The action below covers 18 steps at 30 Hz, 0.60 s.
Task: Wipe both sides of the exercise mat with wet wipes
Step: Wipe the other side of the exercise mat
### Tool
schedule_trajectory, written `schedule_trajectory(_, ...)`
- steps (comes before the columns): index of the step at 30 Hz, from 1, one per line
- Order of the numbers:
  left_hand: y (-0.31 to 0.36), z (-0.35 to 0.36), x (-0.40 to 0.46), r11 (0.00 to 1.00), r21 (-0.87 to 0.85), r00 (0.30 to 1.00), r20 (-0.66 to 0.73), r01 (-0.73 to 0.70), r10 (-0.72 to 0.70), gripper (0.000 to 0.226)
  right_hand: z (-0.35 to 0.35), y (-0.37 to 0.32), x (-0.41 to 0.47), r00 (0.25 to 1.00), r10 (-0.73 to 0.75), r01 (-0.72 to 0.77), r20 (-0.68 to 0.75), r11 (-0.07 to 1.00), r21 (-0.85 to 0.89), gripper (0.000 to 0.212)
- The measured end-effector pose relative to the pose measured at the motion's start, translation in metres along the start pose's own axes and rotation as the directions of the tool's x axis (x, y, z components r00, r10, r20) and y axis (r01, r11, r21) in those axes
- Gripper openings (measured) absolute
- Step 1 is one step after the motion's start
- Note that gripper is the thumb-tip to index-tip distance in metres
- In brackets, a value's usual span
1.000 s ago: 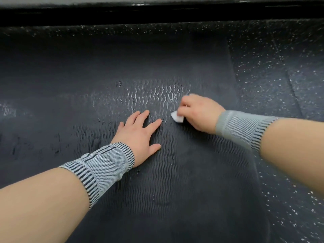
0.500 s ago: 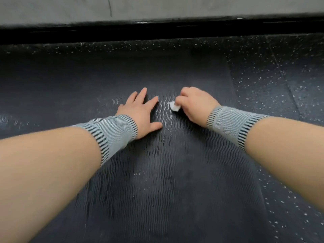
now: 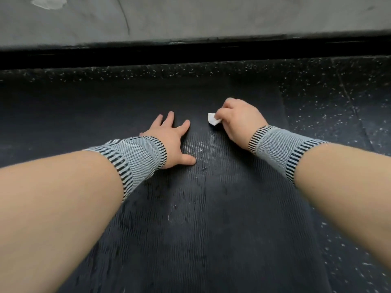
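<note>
Item, mid-task: I log my right hand [image 3: 239,119] clenched round a wet wipe [image 3: 213,119] on the exercise mat [image 3: 211,218], left hand [image 3: 171,142] flat beside it, damp streaks nearer me than the wipe, far strip and underside apparently outstanding.

A dark rubber floor [image 3: 349,115] flecked with white carries the black exercise mat [image 3: 190,218] — ribbed in fine waves, lying flat — its far edge near a black baseboard strip [image 3: 190,53] under a grey wall [image 3: 211,15].
</note>
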<state>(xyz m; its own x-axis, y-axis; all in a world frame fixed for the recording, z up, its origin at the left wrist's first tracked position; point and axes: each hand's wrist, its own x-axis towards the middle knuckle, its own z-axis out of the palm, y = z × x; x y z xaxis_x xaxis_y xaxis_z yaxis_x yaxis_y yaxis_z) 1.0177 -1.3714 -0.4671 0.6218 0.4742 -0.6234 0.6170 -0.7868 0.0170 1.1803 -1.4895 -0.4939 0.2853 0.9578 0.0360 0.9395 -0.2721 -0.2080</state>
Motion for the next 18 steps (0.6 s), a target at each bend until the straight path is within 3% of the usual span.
schedule_trajectory(1,0.001,0.001,0.001,1.000,-0.004,1.000,0.006,-0.001,0.001,0.112,-0.001,-0.001,-0.002,1.000,-0.004,0.004,0.012,1.000,0.003,0.022)
schedule_trajectory(5,0.000,0.001,-0.001,0.999,-0.032,1.000,0.019,0.001,0.000,0.110,0.000,-0.001,-0.038,0.952,-0.306,0.305,-0.002,0.948,0.087,0.017)
schedule_trajectory(7,0.000,-0.001,-0.003,0.999,-0.035,1.000,0.027,-0.002,0.003,0.109,-0.001,0.011,-0.031,0.938,-0.346,0.343,0.020,0.935,0.086,0.016)
schedule_trajectory(10,0.001,0.000,-0.002,0.999,-0.031,0.999,0.033,-0.007,0.008,0.108,-0.002,0.029,0.007,0.973,-0.226,0.227,-0.047,0.974,0.015,0.016)
schedule_trajectory(15,0.000,0.001,-0.001,1.000,-0.027,0.999,0.048,-0.011,0.012,0.108,0.004,0.056,0.071,0.959,0.191,-0.194,-0.209,0.981,0.005,0.026)
schedule_trajectory(18,-0.001,0.001,0.000,0.999,-0.029,0.998,0.052,-0.015,0.017,0.108,0.004,0.050,0.096,0.952,0.248,-0.254,-0.177,0.967,-0.013,0.030)
